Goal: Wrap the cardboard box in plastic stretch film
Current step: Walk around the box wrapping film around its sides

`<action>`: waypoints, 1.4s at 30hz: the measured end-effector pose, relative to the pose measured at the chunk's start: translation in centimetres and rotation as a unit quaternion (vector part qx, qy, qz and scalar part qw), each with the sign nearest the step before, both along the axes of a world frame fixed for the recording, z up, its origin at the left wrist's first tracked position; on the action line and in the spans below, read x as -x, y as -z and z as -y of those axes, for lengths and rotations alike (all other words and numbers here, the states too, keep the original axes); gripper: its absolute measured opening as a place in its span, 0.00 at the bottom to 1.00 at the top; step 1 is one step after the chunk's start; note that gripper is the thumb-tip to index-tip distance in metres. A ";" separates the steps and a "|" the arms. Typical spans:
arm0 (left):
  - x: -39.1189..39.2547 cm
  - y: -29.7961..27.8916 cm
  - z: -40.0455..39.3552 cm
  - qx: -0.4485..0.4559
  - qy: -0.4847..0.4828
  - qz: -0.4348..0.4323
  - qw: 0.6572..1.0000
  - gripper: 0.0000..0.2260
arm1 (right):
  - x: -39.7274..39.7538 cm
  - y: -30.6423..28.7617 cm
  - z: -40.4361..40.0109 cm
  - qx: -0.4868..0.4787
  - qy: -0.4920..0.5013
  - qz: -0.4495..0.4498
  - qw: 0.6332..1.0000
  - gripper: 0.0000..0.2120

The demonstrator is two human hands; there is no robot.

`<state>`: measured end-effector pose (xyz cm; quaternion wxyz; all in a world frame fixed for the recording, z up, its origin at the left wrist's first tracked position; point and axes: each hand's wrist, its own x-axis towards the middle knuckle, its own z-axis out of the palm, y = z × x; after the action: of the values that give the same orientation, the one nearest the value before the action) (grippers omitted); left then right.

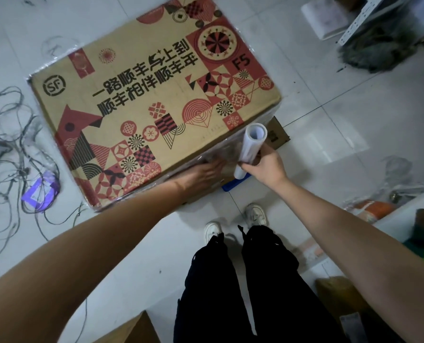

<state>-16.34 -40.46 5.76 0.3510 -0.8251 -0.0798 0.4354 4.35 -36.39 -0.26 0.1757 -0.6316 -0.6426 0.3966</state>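
Box [151,100] lying on floor [329,134] — brown, red-black patterns, glossy film already clinging. Left hand [203,173] pressing flat against near side; right hand [264,164] gripping roll [251,144] upright at near right corner.

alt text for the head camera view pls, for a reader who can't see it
Seen from above, the right hand grips a white roll of stretch film beside a large printed cardboard box on a pale tiled floor, while the left hand presses flat against the box's film-covered side.
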 end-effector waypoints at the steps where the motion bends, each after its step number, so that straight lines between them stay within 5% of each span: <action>1: -0.2 -0.2 0.0 0.001 -0.009 -0.010 1.000 0.25 | -0.5 -0.1 -0.2 0.010 -0.030 0.007 0.999 0.23; 8: -0.2 -0.6 0.3 -0.015 -0.011 -0.038 0.999 0.31 | -2.6 -0.6 -1.2 0.089 -0.090 -0.066 0.990 0.22; 13: -1.6 -0.5 -0.1 0.016 -0.048 -0.064 0.997 0.27 | -1.7 -0.1 -2.5 0.091 -0.063 -0.024 0.994 0.21; 21: -4.1 1.4 0.0 0.091 -0.153 0.001 0.984 0.25 | -1.4 0.3 -3.1 0.042 -0.056 0.039 0.997 0.30; 25: -3.7 2.0 -0.9 0.105 -0.249 0.055 0.961 0.23 | -1.7 0.7 -2.4 0.038 -0.029 0.045 0.998 0.26; 33: -2.4 2.2 -1.0 -0.012 -0.125 0.042 0.991 0.25 | -2.6 0.6 -3.5 0.020 -0.057 0.062 0.996 0.24; 38: -2.8 2.1 -0.7 0.013 -0.155 0.024 0.988 0.26 | -2.9 0.6 -3.8 0.128 0.003 -0.095 0.987 0.18; 42: -3.2 2.4 -0.9 0.039 -0.188 0.055 0.980 0.23 | -1.7 0.2 -3.1 0.152 0.098 -0.199 0.963 0.24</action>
<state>-13.17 -39.54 3.32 0.2251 -0.8313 -0.2359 0.4502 6.03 -33.31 -0.49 0.2400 -0.6196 -0.4617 0.5877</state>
